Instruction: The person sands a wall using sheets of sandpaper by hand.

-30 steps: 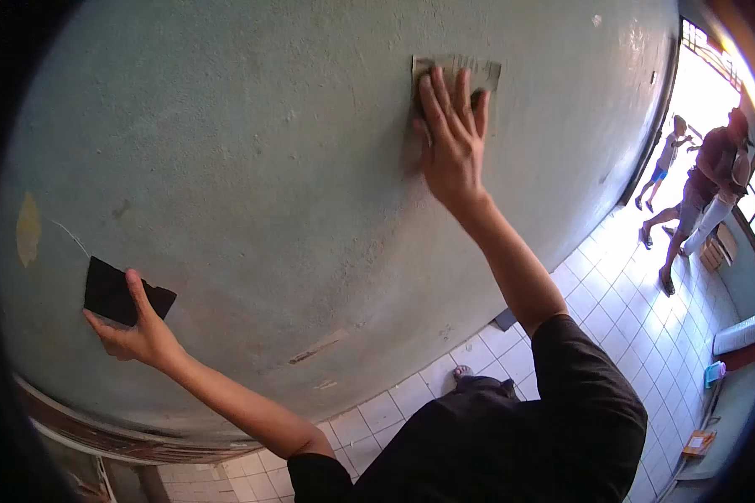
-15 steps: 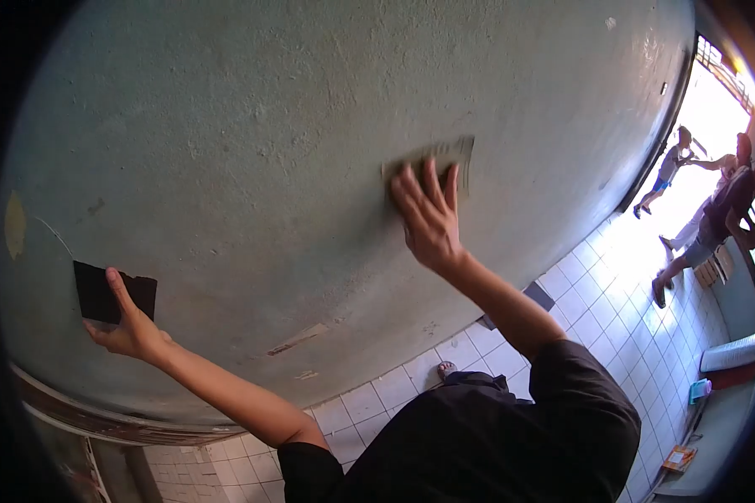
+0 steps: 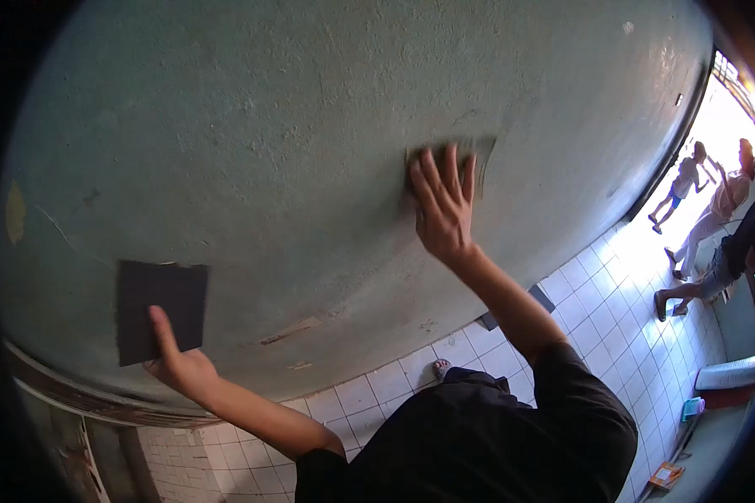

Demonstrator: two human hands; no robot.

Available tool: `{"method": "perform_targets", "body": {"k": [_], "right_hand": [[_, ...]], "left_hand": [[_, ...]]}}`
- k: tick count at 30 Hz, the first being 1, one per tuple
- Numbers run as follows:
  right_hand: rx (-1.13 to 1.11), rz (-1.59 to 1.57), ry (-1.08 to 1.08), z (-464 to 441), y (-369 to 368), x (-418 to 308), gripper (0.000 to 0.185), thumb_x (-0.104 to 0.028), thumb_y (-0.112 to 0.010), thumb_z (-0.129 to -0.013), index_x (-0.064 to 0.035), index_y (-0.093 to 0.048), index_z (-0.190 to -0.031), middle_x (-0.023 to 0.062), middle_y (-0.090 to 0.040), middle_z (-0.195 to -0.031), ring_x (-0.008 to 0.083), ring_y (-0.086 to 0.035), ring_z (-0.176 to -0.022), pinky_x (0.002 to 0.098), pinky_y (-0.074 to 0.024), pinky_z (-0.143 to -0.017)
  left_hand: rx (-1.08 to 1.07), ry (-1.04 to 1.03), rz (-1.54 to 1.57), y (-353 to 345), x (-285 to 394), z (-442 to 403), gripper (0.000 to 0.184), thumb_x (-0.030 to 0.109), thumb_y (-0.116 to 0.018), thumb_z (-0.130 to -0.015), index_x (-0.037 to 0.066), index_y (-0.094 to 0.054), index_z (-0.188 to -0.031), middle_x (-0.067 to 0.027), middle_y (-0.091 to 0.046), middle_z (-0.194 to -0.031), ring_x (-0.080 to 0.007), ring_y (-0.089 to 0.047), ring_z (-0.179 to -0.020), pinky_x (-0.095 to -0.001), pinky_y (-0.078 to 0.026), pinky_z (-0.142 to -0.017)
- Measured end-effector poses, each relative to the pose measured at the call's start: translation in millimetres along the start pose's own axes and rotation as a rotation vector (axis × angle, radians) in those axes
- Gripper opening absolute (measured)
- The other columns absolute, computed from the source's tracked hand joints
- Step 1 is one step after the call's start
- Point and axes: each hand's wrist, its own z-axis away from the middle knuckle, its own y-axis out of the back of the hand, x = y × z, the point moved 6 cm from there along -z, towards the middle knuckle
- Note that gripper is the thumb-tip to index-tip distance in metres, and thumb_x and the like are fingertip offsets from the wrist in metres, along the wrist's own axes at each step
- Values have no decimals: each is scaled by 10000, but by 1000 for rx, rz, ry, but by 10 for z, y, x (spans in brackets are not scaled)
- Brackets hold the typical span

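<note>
In my left hand (image 3: 180, 369) is a dark, nearly square sheet of what looks like sandpaper (image 3: 164, 310); the thumb lies across its front and the other fingers are hidden behind it. The sheet is in front of the lower left of the grey-green wall (image 3: 310, 168); I cannot tell whether it touches. My right hand (image 3: 446, 205) is higher up, with its fingers spread flat over a greenish-tan sheet (image 3: 484, 155), probably sandpaper too, pressing it against the wall. Much of that sheet is hidden under the fingers.
Rough bumps and a peeled strip (image 3: 291, 330) mark the wall. White tiles (image 3: 386, 384) cover the floor, where a foot (image 3: 441, 367) shows. By the bright doorway at right are several people (image 3: 688, 180). A ledge at lower right bears an orange packet (image 3: 667, 475).
My left hand has moved right with the dark sheet, which now faces me more fully. My right hand has shifted slightly right, the tan sheet moving with it. People near the doorway have changed position.
</note>
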Motion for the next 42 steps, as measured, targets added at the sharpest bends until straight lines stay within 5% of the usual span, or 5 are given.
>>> {"method": "perform_targets", "body": {"k": [5,7,12,31,42], "right_hand": [[118,1,79,-538,82,-88,513,-113,-637,-969,-119,-562,-1477,68,-441,-1617,348,-276,-1554,704,-89,-1231],[10,71,164,-8,-96,-117,611,18,-642,-920,-75,-510,-1510,111,-396,-1639,367,-200,-1573,679,-57,-1246],[-46,7,160,-219,-102,-282,593,-120,-701,-910,-145,-552,-1484,24,-437,-1619,321,-245,-1566,734,-80,-1222],[139,51,-14,-281,55,208,508,-74,-548,-1032,-87,-483,-1536,112,-423,-1622,350,-232,-1566,626,-61,-1263],[119,117,69,-495,361,393,586,-12,-608,-964,-181,-523,-1519,-11,-423,-1631,309,-173,-1588,653,-41,-1260]], "left_hand": [[-724,-12,-160,-543,-139,485,223,18,-812,-864,-48,-722,-1057,-87,-705,-1088,-139,-645,-935,-260,-510,-857],[-762,64,-169,-753,-113,616,158,49,-834,-855,-24,-753,-969,-51,-739,-948,-116,-656,-828,-251,-517,-772],[-1143,118,-392,-1155,-398,954,199,139,-851,-857,-33,-775,-925,-100,-791,-854,-133,-723,-763,-285,-553,-731],[-1042,2,-481,-1211,-633,1058,315,252,-825,-894,-50,-764,-963,-149,-791,-902,-216,-757,-803,-346,-573,-774],[-1117,52,-356,-1409,-688,1300,293,245,-821,-900,-34,-766,-967,-139,-789,-896,-206,-754,-807,-326,-571,-765]]}}
